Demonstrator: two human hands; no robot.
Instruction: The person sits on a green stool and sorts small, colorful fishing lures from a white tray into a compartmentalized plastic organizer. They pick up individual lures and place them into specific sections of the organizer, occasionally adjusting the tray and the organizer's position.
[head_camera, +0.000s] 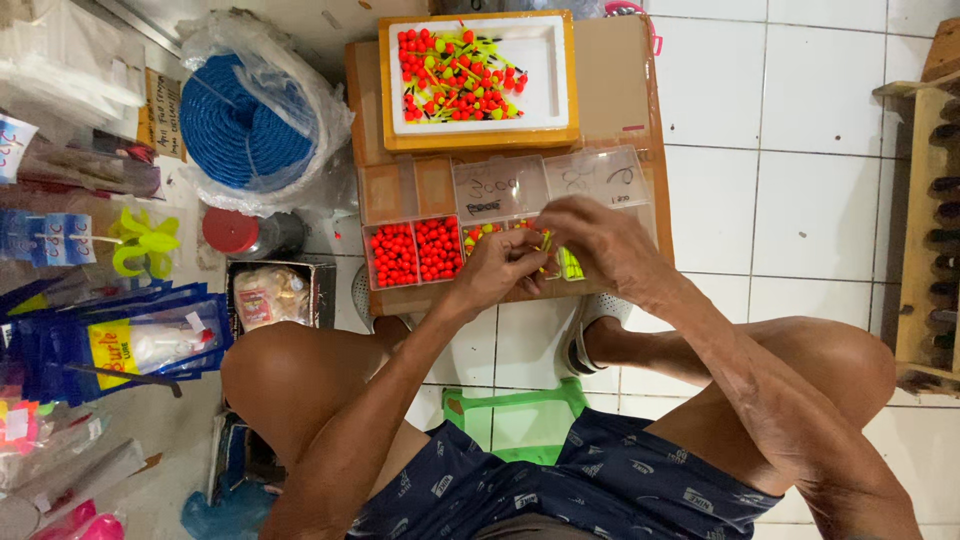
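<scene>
A: Step status?
B: Assembly, I judge. Left hand (497, 268) and right hand (600, 240) meet over the clear compartment box (510, 215) on the cardboard carton (610, 90); fingers pinch a small yellow-green float piece (546, 262).
A: Next req.?
B: Probably steady alignment; red beads (415, 250) sit just left, finished floats in the white tray (545, 60).

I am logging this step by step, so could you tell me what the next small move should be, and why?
Probably drop the small yellow piece into the open organiser box just beneath: both the left hand and right hand pinch together over its middle compartments, beside those already filled with red beads.
</scene>
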